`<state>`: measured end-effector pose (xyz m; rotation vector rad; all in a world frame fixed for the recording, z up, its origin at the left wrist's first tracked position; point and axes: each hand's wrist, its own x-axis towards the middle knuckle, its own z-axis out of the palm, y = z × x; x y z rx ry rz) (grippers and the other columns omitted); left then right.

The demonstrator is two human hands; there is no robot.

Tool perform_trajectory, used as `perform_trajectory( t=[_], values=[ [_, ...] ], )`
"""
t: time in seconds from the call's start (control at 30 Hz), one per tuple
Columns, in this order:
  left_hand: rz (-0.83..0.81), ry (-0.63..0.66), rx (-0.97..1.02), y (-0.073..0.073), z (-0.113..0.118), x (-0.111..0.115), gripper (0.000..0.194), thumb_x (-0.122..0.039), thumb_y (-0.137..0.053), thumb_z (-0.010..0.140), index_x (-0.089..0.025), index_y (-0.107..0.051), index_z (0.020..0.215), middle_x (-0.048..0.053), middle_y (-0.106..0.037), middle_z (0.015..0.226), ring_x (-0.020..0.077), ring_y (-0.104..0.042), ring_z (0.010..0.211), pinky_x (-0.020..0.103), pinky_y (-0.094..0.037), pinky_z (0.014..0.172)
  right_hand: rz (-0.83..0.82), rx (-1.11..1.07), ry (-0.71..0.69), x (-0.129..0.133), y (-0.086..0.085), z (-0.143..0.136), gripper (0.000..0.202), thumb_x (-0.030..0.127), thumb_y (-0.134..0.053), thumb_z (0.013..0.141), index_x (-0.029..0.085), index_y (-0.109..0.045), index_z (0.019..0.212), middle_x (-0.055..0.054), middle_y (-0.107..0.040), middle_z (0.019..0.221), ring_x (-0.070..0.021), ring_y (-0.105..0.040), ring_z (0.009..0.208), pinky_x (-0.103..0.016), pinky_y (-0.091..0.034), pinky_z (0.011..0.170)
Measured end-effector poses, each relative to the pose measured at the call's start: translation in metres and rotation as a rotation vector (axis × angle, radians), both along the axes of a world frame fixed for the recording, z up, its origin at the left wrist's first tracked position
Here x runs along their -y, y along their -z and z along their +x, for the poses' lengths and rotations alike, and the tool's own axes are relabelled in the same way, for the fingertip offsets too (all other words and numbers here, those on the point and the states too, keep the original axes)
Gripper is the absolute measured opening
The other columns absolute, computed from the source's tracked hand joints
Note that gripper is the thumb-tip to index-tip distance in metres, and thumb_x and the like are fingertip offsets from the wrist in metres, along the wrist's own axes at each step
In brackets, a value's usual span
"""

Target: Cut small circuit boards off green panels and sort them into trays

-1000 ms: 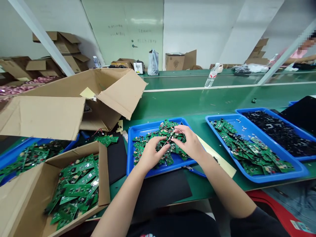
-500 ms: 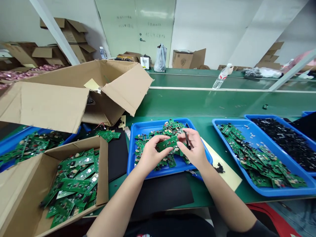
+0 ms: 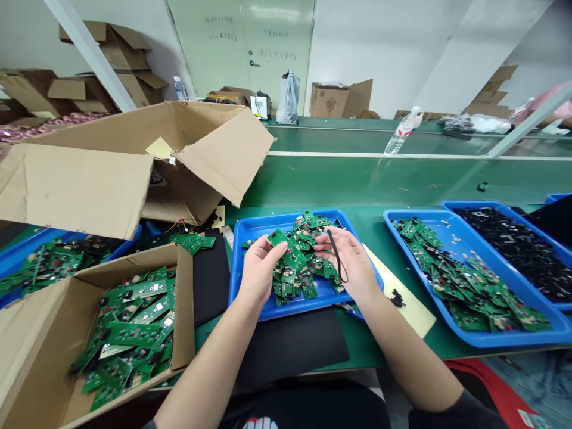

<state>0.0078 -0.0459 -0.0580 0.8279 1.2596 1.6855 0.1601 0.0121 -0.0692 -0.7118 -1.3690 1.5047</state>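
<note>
Head view. At centre frame our left hand (image 3: 258,275) pinches a green circuit board (image 3: 286,249) by its near edge, board tilted, raised just above the heap of boards in the middle blue tray (image 3: 250,232). Our right hand (image 3: 353,262) sits just right of it, fingers curled around a thin black strip (image 3: 336,255) that hangs across the palm. The hands are close but not touching. Right of frame: a second blue tray (image 3: 509,338) with more green boards, then a third with black parts (image 3: 513,244). Lower left: an open cardboard box (image 3: 183,310) of boards. A black mat (image 3: 290,345) lies at lower centre.
</note>
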Motion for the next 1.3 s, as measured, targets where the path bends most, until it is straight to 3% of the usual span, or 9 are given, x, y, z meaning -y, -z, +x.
perform_trajectory(
  t=[0.1, 0.2, 0.4, 0.6, 0.73, 0.87, 1.03, 1.2, 1.3],
  values=[
    [-0.040, 0.161, 0.118, -0.004, 0.004, 0.001, 0.016, -0.030, -0.056, 0.071, -0.016, -0.052, 0.077, 0.002, -0.062, 0.073, 0.0149, -0.060, 0.068, 0.030, -0.048, 0.068, -0.068, -0.023, -0.064, -0.003, -0.002, 0.001, 0.046, 0.056, -0.034, 0.083, 0.023, -0.051, 0.109, -0.008, -0.062, 0.103, -0.0203, -0.060, 0.092, -0.040, -0.050, 0.080],
    [-0.089, 0.246, 0.157, -0.004, 0.010, 0.003, 0.015, -0.027, -0.057, 0.071, -0.017, -0.047, 0.074, -0.003, -0.058, 0.063, 0.0096, -0.055, 0.054, 0.024, -0.044, 0.057, -0.073, -0.034, -0.141, -0.002, -0.002, 0.000, 0.054, 0.061, -0.036, 0.080, 0.023, -0.050, 0.116, -0.008, -0.060, 0.108, -0.0222, -0.058, 0.099, -0.041, -0.047, 0.087],
    [-0.129, 0.216, 0.018, 0.008, 0.013, 0.002, 0.027, -0.035, -0.066, 0.067, -0.015, -0.050, 0.075, -0.007, -0.045, 0.049, 0.0058, -0.041, 0.045, 0.020, -0.032, 0.047, 0.060, 0.062, -0.305, 0.008, 0.004, -0.002, 0.073, 0.074, -0.038, 0.071, 0.024, -0.048, 0.123, -0.008, -0.055, 0.119, -0.0260, -0.047, 0.116, -0.043, -0.038, 0.097],
    [-0.099, 0.181, -0.031, 0.006, 0.011, 0.003, 0.025, -0.034, -0.067, 0.066, -0.015, -0.051, 0.064, -0.006, -0.044, 0.047, 0.0053, -0.038, 0.043, 0.020, -0.031, 0.045, 0.304, 0.161, -0.387, 0.008, 0.008, 0.003, 0.068, 0.069, -0.039, 0.074, 0.026, -0.046, 0.127, -0.006, -0.042, 0.134, -0.0262, -0.034, 0.126, -0.043, -0.028, 0.105],
    [-0.102, 0.224, -0.037, 0.000, 0.011, 0.006, 0.023, -0.031, -0.068, 0.065, -0.014, -0.052, 0.065, -0.007, -0.045, 0.048, 0.0046, -0.039, 0.042, 0.019, -0.031, 0.043, 0.372, 0.179, -0.265, 0.001, 0.006, 0.008, 0.057, 0.064, -0.031, 0.082, 0.024, -0.060, 0.111, -0.006, -0.043, 0.132, -0.0264, -0.041, 0.121, -0.044, -0.033, 0.102],
    [-0.088, 0.302, -0.029, -0.003, 0.010, 0.010, 0.024, -0.032, -0.068, 0.064, -0.015, -0.051, 0.064, -0.007, -0.045, 0.047, 0.0049, -0.039, 0.040, 0.019, -0.031, 0.042, 0.287, 0.107, 0.067, -0.015, 0.007, 0.018, 0.044, 0.054, -0.035, 0.086, 0.024, -0.062, 0.102, -0.007, -0.059, 0.114, -0.0216, -0.059, 0.097, -0.043, -0.043, 0.091],
    [-0.018, 0.234, 0.013, -0.005, 0.007, 0.010, 0.022, -0.032, -0.067, 0.067, -0.015, -0.053, 0.070, -0.007, -0.045, 0.047, 0.0049, -0.040, 0.041, 0.019, -0.032, 0.043, 0.229, 0.001, 0.255, -0.028, 0.004, 0.032, 0.037, 0.047, -0.040, 0.086, 0.020, -0.065, 0.088, -0.007, -0.068, 0.090, -0.0195, -0.063, 0.085, -0.040, -0.049, 0.083],
    [-0.047, 0.268, -0.041, -0.004, 0.011, 0.010, 0.024, -0.035, -0.066, 0.069, -0.015, -0.053, 0.070, -0.006, -0.046, 0.051, 0.0051, -0.041, 0.043, 0.019, -0.033, 0.045, 0.325, 0.306, -0.058, -0.006, -0.004, 0.023, 0.024, 0.040, -0.054, 0.080, 0.023, -0.066, 0.092, -0.004, -0.069, 0.091, -0.0199, -0.063, 0.088, -0.036, -0.050, 0.080],
    [-0.036, 0.283, -0.070, -0.004, 0.013, 0.009, 0.023, -0.035, -0.064, 0.071, -0.014, -0.054, 0.072, -0.006, -0.047, 0.052, 0.0052, -0.041, 0.045, 0.019, -0.035, 0.047, 0.349, 0.490, -0.130, 0.005, -0.006, 0.014, 0.017, 0.034, -0.060, 0.076, 0.021, -0.066, 0.086, -0.003, -0.069, 0.084, -0.0184, -0.064, 0.079, -0.031, -0.050, 0.073]
  ],
)
